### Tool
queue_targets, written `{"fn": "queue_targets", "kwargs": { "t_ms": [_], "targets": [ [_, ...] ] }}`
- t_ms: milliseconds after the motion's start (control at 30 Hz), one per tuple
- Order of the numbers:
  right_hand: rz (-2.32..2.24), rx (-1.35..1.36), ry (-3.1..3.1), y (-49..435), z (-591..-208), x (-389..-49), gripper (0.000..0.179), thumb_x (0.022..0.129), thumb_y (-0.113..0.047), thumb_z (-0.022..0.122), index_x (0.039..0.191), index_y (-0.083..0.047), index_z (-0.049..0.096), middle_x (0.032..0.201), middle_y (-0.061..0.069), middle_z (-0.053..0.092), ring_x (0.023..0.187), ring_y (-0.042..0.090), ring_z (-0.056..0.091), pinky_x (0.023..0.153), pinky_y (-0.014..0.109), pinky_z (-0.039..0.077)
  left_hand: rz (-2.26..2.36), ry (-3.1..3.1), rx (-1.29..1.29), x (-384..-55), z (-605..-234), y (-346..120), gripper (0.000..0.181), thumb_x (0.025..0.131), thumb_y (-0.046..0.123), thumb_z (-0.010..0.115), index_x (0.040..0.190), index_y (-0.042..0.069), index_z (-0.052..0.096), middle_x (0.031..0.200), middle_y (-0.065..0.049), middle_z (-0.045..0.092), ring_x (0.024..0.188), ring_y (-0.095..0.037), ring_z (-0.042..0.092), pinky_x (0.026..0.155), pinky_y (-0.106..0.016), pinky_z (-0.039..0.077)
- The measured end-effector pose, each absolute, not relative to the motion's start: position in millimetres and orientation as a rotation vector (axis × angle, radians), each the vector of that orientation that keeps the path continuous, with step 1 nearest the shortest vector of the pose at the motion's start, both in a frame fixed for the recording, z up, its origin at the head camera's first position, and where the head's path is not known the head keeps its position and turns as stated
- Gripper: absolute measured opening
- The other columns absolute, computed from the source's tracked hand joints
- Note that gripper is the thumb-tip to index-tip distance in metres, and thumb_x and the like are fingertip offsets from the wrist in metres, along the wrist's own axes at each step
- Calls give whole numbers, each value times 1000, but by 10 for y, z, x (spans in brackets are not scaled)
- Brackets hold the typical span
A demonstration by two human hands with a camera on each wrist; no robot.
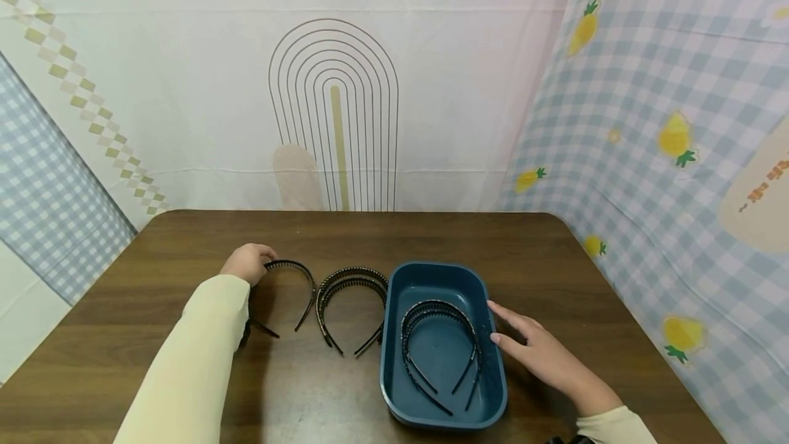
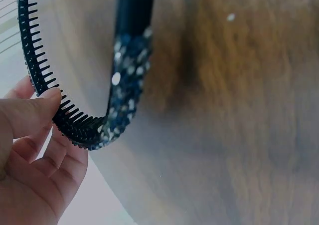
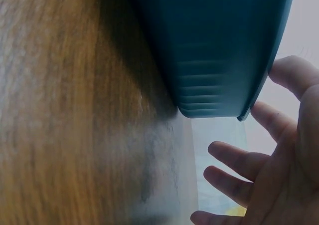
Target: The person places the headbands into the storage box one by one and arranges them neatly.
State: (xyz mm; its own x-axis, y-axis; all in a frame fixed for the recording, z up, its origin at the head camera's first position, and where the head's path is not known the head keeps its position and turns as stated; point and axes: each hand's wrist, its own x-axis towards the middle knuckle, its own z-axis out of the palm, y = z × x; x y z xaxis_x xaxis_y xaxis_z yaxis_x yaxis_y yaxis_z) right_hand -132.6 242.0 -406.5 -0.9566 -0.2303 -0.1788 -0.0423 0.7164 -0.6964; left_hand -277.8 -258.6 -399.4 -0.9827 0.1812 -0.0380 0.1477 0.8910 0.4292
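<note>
My left hand [image 1: 248, 262] pinches a black toothed headband [image 1: 290, 263] between thumb and fingers, left of the other bands. Glittering stones cover the band's outer face in the left wrist view, and its fine teeth point inward. A blue plastic bin [image 1: 439, 351] stands right of the middle, with several black headbands [image 1: 434, 304] lying inside. My right hand [image 1: 545, 355] has its fingers spread, the thumb and forefinger tips at the bin's right rim. Between the left hand and the bin lie more dark headbands [image 1: 354, 270], nested together on the table.
The brown wooden table [image 1: 203, 252] has rounded far corners. Behind it hangs a pale patterned cloth [image 1: 203, 101], and a blue checked cloth [image 1: 629, 74] with pineapple prints runs along the right side.
</note>
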Motion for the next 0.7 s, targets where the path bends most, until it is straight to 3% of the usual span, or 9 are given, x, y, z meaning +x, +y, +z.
{"fn": "queue_targets", "kwargs": {
  "t_ms": [200, 467, 700],
  "targets": [
    [-1071, -214, 2672, 2424, -4075, -1327, 65, 97, -50, 51, 153, -24, 30, 154, 17, 30, 139, 48, 21, 99, 71, 26, 722, 2981, 286, -2761, -3967, -2650, 31, 82, -13, 57, 110, -5, 64, 116, -34, 59, 110, -48, 55, 73, -43, 47],
    [-1080, -195, 2661, 2426, -4091, -1328, 65, 96, -50, 52, 152, -26, 31, 154, 17, 30, 139, 48, 22, 99, 71, 28, 777, 2978, 246, -2748, -3889, -2690, 28, 84, -9, 59, 112, -6, 63, 108, -30, 61, 99, -41, 57, 75, -46, 48],
    [-1098, -200, 2657, 2426, -4097, -1330, 63, 97, -48, 52, 152, -25, 31, 155, 17, 29, 139, 48, 23, 99, 70, 28, 836, 2946, 197, -2720, -3764, -2723, 31, 87, -8, 57, 118, -6, 61, 116, -32, 57, 105, -42, 55, 72, -41, 47]
  ]
}}
